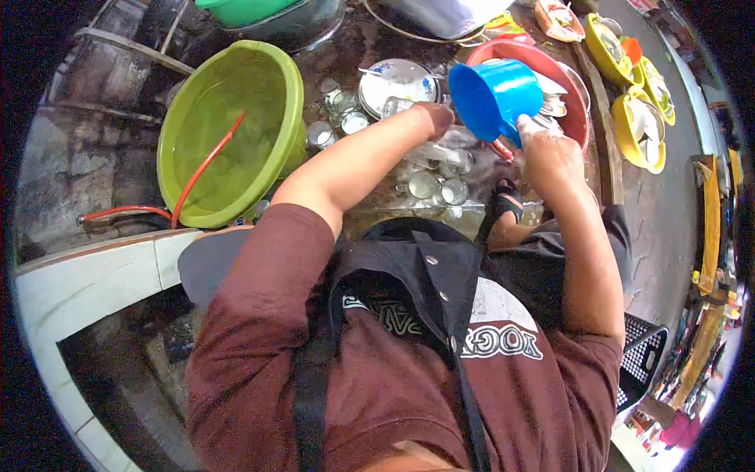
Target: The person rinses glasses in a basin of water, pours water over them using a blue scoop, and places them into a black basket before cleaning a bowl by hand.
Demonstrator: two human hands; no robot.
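Fingers of the right hand (550, 153) grip a tilted blue scoop (491, 96); left hand (435, 118) fingers clench a glass (429, 153) just below, over more glasses.

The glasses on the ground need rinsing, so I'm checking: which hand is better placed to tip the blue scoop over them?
The right hand. Its grip appears already closed on the blue scoop, held above the glasses. The left hand reaches among the glasses instead.

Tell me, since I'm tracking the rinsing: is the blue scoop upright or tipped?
Tipped. The blue scoop lies on its side in the right hand, its open mouth facing the left hand.
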